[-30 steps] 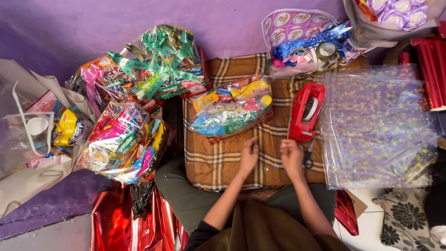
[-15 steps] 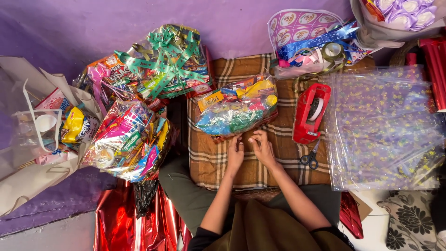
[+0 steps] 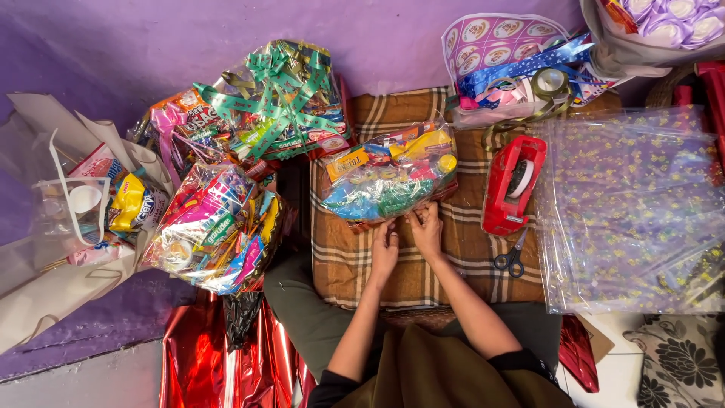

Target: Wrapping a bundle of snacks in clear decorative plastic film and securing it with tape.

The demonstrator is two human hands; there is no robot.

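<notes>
A clear-wrapped snack hamper [image 3: 389, 177] lies on a brown checked cloth [image 3: 423, 264] in front of me. My left hand [image 3: 384, 249] and my right hand [image 3: 427, 229] both rest against the hamper's near edge, fingers pinching the cellophane wrap. A red tape dispenser [image 3: 513, 185] stands to the right of the hamper, with black-handled scissors [image 3: 511, 259] lying just below it.
Finished wrapped hampers, one with green ribbon [image 3: 283, 102] and one lower [image 3: 215, 227], stack at the left. A white bag of snacks [image 3: 83, 211] lies far left. Printed clear cellophane sheets [image 3: 630, 208] spread at the right. Ribbons and tape rolls [image 3: 529, 72] sit behind. Red foil [image 3: 219, 363] lies below.
Both hands moved up from the cloth to the hamper's near edge and came together on its wrap. The view shifted slightly.
</notes>
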